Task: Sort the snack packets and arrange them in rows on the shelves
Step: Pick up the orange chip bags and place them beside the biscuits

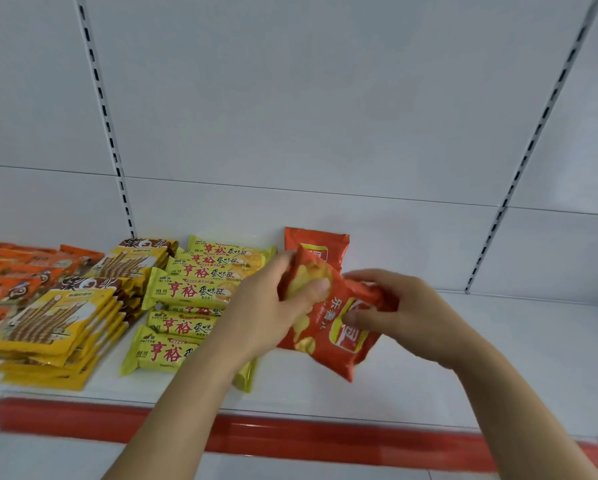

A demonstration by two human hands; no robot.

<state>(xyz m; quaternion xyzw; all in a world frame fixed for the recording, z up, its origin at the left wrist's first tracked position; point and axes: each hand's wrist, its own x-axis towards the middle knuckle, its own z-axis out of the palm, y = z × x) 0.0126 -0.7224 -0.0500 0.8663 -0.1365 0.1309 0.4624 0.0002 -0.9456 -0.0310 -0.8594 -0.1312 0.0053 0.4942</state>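
My left hand [273, 306] grips the upper left part of a red crisp packet [328, 327], thumb pressed across its front over the printed crisps, fingers curled round behind its edge. My right hand [398, 313] pinches the same packet on its right side, thumb on the front beside the logo, the other fingers wrapped over a crumpled fold of the wrapper. Between the two hands the packet sits tilted, its lower corner pointing down toward the white shelf [498, 358]; I cannot tell whether that corner touches the shelf or hangs just above it.

Right behind it, a second red packet [320, 242] stands upright against the back panel [325, 116], its lower half hidden by the one I hold.

Just to the left of my left hand lie the green-yellow biscuit packets [190, 289], stacked and overlapping in a column that runs from the back panel to near the front edge; my left forearm covers part of the nearest ones. Further left are two stacks of yellow wafer-stick packets [51, 323], one behind the other, and at the far left edge a group of orange packets [10, 275], blurred. A red strip [290, 438] runs along the front lip of the shelf. Two slotted uprights [529, 157] rise along the back panel.
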